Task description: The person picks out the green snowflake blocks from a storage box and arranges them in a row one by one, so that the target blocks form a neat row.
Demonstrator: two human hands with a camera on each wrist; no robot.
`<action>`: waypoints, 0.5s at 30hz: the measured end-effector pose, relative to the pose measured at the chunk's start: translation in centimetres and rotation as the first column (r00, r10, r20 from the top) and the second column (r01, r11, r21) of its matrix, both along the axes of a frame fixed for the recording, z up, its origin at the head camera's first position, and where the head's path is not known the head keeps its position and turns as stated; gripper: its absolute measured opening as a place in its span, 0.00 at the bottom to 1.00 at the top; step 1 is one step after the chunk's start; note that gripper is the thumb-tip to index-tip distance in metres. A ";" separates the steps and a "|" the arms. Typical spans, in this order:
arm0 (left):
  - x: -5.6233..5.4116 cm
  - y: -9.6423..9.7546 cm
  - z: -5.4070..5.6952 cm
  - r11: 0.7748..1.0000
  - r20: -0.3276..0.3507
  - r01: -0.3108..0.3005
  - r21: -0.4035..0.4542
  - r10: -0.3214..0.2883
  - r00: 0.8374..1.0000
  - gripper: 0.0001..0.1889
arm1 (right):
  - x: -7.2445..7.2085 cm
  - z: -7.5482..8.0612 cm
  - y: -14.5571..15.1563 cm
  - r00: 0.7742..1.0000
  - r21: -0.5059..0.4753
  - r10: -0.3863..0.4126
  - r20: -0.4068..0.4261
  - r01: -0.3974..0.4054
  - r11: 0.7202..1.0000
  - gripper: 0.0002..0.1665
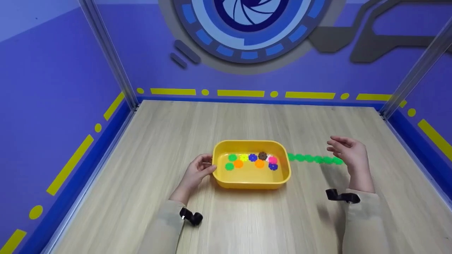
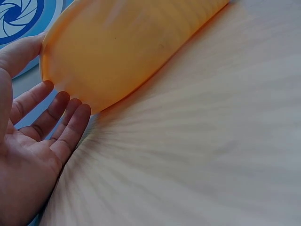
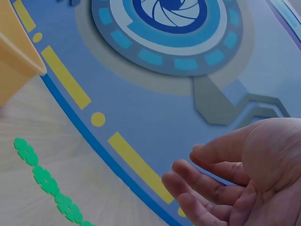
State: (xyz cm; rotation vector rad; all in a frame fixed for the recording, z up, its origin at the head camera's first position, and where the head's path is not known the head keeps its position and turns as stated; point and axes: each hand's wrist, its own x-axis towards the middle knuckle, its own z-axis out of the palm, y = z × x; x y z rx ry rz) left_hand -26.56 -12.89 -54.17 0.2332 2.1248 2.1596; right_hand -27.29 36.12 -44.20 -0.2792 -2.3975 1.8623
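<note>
At the left end of a yellow plastic box (image 1: 251,185), my left hand (image 1: 195,171) holds it, the thumb at the rim and the fingertips (image 2: 83,112) against the outer wall. Inside lie several small notched discs, among them a green disc (image 1: 230,166), an orange disc (image 1: 238,163), a brown disc (image 1: 262,156) and a pink disc (image 1: 273,160). My right hand (image 1: 349,154) hovers with nothing in it, its fingers loosely bent. Below it, a chain of green notched discs (image 3: 45,180) lies on the table, stretching rightward from beside the box.
A pale wood-grain table (image 1: 169,127) carries everything. Blue panels with yellow markings (image 1: 241,93) enclose its back and both sides, with metal posts (image 1: 109,53) at the rear corners. Each sleeve wears a small black camera mount (image 1: 191,216).
</note>
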 end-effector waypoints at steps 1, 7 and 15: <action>0.0 0.0 0.0 1.000 -0.001 0.000 0.003 0.000 1.000 0.24 | 0.0 0.0 -0.2 1.000 0.010 0.009 -0.007 -0.009 1.000 0.14; -0.1 0.0 -0.1 1.000 -0.004 0.004 0.009 -0.004 1.000 0.24 | 0.0 0.2 -1.5 0.998 0.084 0.050 -0.032 -0.047 0.995 0.22; -0.1 0.0 -0.1 1.000 -0.008 0.004 0.000 -0.004 1.000 0.24 | -0.3 0.6 -3.3 0.993 0.146 0.113 -0.027 -0.108 0.983 0.28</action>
